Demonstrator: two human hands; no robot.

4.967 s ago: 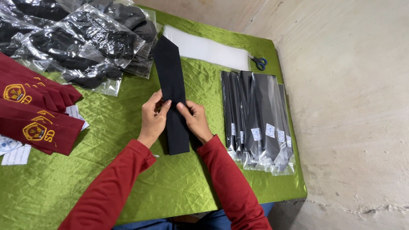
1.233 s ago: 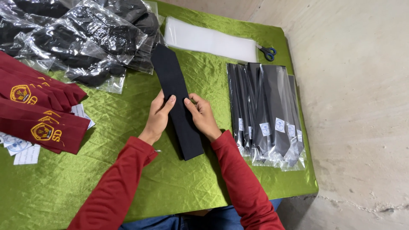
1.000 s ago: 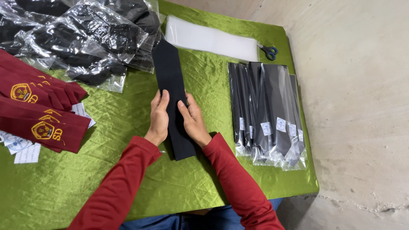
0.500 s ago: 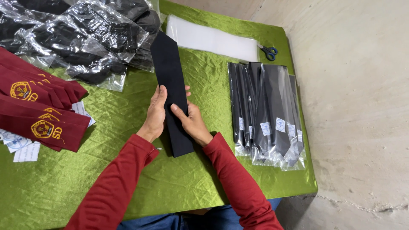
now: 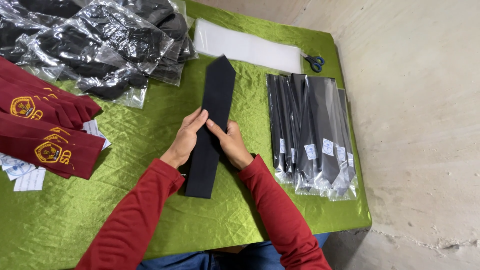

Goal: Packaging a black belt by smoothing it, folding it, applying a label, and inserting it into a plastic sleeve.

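Clearly soft and light, the black necktie (image 5: 212, 120) lies flat and lengthwise on the green satin tablecloth (image 5: 150, 120), pointed end away from the person; it looks limp, probably best pinched along its long edges near the middle. Left hand (image 5: 187, 137) and right hand (image 5: 231, 142) each curl loosely round one edge there, fingertips meeting on top. One loose tie; beside it about five bagged black ties (image 5: 312, 130), overlapping so the count is unsure; a white sheet (image 5: 247, 47); one pair of blue-handled scissors (image 5: 315, 62); several maroon crested ties (image 5: 45, 130); a heap of bagged black garments (image 5: 95, 37)
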